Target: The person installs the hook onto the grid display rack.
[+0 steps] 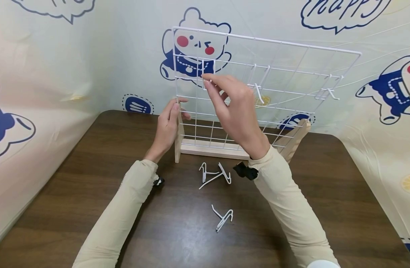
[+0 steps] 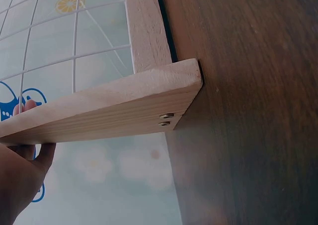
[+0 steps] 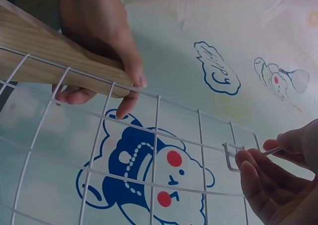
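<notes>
A white wire grid rack (image 1: 254,38) stands on a wooden base (image 1: 211,149). My left hand (image 1: 168,121) grips the rack's left wooden side piece (image 2: 99,111), thumb on one face and fingers round the other. Up at the grid's upper left, my right hand (image 1: 236,102) pinches a white wire display hook (image 3: 229,160) by its prong. That hook's frame lies against the grid wires, its prong partly hidden by the fingers. Two more hooks hang on the grid: one right of centre (image 1: 259,93), another near the right edge (image 1: 332,93).
On the brown table (image 1: 74,208), two loose wire hooks (image 1: 221,175) lie close together in front of the rack, and a single hook (image 1: 223,219) lies nearer. A printed curtain (image 1: 124,48) backs the table. Black wrist devices (image 1: 246,171) sit at both cuffs.
</notes>
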